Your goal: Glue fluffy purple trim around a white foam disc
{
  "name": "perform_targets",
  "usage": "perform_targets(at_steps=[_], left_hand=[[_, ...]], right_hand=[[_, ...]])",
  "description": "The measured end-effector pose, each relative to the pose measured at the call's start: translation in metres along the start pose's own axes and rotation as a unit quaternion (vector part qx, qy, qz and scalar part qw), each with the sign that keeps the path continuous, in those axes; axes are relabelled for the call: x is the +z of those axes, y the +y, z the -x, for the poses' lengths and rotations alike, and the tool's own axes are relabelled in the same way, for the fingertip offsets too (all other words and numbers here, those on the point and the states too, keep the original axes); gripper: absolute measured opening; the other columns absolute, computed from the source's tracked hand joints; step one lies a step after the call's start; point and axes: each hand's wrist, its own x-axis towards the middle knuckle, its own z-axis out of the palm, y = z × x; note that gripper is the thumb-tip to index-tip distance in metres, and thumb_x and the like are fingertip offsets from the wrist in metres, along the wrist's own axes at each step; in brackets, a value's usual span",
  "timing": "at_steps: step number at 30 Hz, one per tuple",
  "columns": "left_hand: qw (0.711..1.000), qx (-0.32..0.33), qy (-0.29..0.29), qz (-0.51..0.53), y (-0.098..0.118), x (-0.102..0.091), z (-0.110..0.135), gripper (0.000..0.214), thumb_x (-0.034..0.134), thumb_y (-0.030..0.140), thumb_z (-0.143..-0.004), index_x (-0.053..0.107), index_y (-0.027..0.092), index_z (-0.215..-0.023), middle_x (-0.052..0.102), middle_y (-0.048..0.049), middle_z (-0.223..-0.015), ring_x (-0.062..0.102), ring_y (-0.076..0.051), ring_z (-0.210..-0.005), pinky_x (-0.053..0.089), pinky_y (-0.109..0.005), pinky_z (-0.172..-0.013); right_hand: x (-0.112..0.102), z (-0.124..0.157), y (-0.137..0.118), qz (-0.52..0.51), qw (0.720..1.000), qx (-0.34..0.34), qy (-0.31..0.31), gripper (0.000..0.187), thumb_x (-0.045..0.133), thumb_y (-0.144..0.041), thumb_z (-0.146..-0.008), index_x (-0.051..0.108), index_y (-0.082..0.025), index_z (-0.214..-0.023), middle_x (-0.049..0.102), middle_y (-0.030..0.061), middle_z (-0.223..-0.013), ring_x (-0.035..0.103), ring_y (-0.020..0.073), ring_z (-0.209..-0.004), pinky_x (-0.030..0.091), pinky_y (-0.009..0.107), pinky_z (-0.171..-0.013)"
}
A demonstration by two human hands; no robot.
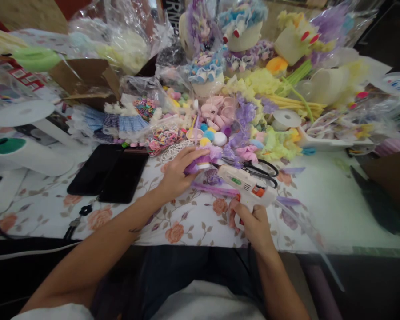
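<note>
My right hand (250,220) is wrapped round the handle of a white hot glue gun (242,180), with a long clear glue stick (315,242) sticking out of its rear. The nozzle points left at a small purple ruffled fabric piece (200,163) with a pale band, and I cannot tell whether it touches. Closed on that piece from the left is my left hand (180,173), fingers over its top. Black-handled scissors (265,171) lie just behind the gun. A purple ribbon (216,190) runs on the flowered cloth below the piece.
Two black phones (111,173) lie on the left beside a white device (30,151). Behind my hands are pompoms (208,134), elastic bands (163,138), a ribbon spool (286,119) and frilly decorated items (206,73). An open cardboard box (86,82) stands back left.
</note>
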Motion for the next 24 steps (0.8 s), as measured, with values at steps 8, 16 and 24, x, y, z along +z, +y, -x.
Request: perform_targets(at_steps=[8, 16, 24], left_hand=[[1.0, 0.007, 0.001, -0.003, 0.0006, 0.0007, -0.0007, 0.04, 0.06, 0.035, -0.093, 0.059, 0.023, -0.131, 0.065, -0.0102, -0.122, 0.059, -0.022, -0.116, 0.048, -0.04, -0.102], [1.0, -0.005, 0.002, -0.005, 0.0011, 0.0006, -0.0004, 0.04, 0.06, 0.034, -0.093, 0.059, 0.024, -0.131, 0.064, -0.0097, -0.124, 0.059, -0.023, -0.118, 0.047, -0.041, -0.104], [1.0, -0.014, 0.002, -0.019, 0.0021, 0.0003, 0.0003, 0.04, 0.062, 0.03, -0.092, 0.059, 0.025, -0.131, 0.065, -0.0084, -0.123, 0.058, -0.023, -0.118, 0.045, -0.042, -0.106]], right_hand=[[0.0013, 0.0008, -0.0016, -0.001, 1.0, 0.019, -0.001, 0.028, 0.059, -0.035, -0.078, 0.056, -0.018, -0.055, 0.054, -0.0017, -0.042, 0.044, 0.0099, -0.035, 0.037, 0.021, -0.036], [0.0015, 0.0012, -0.0054, 0.013, 1.0, 0.014, 0.005, 0.032, 0.059, -0.036, -0.078, 0.056, -0.018, -0.051, 0.054, -0.0009, -0.041, 0.044, 0.0097, -0.035, 0.037, 0.021, -0.036], [0.0019, 0.0003, -0.0026, 0.0, 1.0, 0.005, 0.012, 0.029, 0.059, -0.037, -0.081, 0.059, -0.018, -0.058, 0.054, -0.0018, -0.042, 0.043, 0.009, -0.034, 0.036, 0.02, -0.036]])
